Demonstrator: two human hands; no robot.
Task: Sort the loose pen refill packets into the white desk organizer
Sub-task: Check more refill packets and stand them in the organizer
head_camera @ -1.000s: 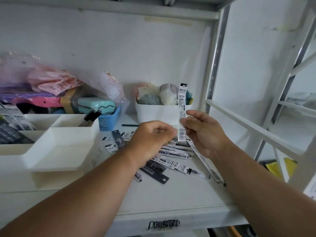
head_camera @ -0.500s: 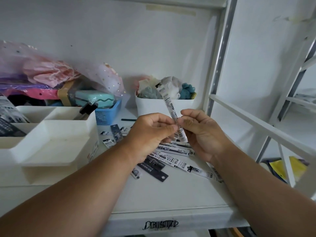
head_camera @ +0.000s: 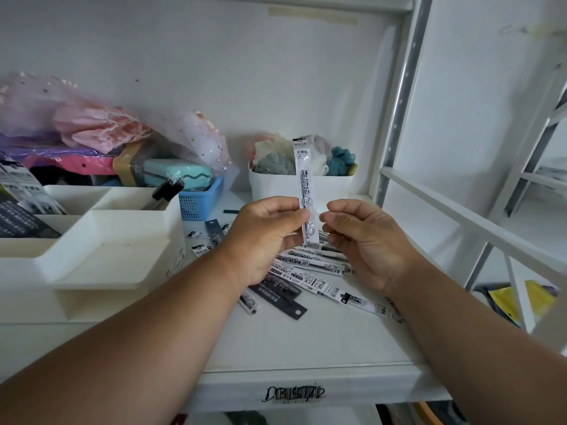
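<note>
The left hand has its fingers curled, pinching a white refill packet near its lower end so it stands upright. The right hand sits just beside it with fingers loosely curled; whether its fingertips touch the packet I cannot tell. Both forearms reach forward over the shelf. The white desk organizer stands left of the held packet. More loose packets lie on the shelf right of the organizer, below both hands.
</note>
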